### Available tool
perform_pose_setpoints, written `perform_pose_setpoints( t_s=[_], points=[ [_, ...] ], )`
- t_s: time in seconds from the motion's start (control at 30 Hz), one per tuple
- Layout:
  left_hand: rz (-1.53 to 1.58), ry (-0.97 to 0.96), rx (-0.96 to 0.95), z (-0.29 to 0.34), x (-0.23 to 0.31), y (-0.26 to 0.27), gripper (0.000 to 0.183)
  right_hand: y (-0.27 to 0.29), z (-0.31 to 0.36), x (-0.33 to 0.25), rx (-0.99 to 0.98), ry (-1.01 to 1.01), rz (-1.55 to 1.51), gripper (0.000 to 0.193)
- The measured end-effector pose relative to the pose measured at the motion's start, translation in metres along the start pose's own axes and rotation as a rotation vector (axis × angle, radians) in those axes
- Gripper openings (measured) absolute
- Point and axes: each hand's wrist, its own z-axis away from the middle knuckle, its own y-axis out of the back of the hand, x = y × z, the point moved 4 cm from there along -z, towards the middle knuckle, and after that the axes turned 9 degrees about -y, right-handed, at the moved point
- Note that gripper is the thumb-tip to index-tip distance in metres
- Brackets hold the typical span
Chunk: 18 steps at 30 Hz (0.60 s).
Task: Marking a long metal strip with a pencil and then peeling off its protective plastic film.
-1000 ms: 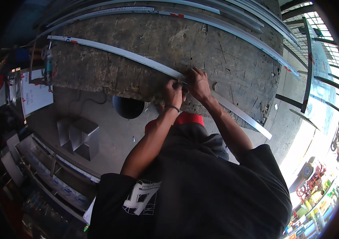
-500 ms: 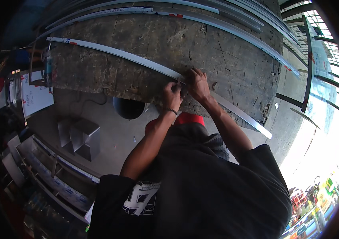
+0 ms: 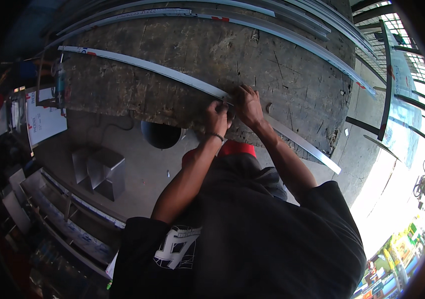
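Note:
A long, narrow pale metal profile [image 3: 162, 72] lies slantwise over the workbench, from the far left to past the near right edge. My right hand [image 3: 247, 105] is closed around its middle, fingers bent over the far side. Just left of it, my left hand [image 3: 217, 117] is pinched close against the near edge of the profile. What its fingertips hold, if anything, is too small and dark to make out. The piece between both hands is partly hidden by my fingers.
More long metal profiles [image 3: 292, 42] run along the bench's far side. The worn wooden workbench [image 3: 182, 45] has a ragged near edge. Below it sits a dark round bucket [image 3: 161, 135]. A grey metal box shape [image 3: 106, 172] stands on the floor, and a glass-panelled frame [image 3: 384, 84] at the right.
My left hand has shifted slightly right and its fingers have turned a little. The right hand and the profile stay in place. A bicycle-like shape has appeared outside at the far right.

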Motion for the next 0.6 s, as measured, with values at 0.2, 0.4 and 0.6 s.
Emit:
perform_pose_setpoints(
  t_s=[0.2, 0.4, 0.6],
  points=[
    [0.074, 0.04, -0.022, 0.001, -0.011, -0.001, 0.013, 0.0, 0.0, -0.002, 0.003, 0.008, 0.002, 0.023],
    [0.107, 0.058, 0.017, 0.006, -0.011, -0.01, 0.013, 0.003, 0.002, -0.001, -0.012, -0.007, -0.015, 0.024],
    [0.096, 0.049, 0.01, 0.001, -0.013, -0.007, 0.013, 0.001, 0.001, 0.0, -0.012, 0.005, -0.022, 0.027]
  ],
)
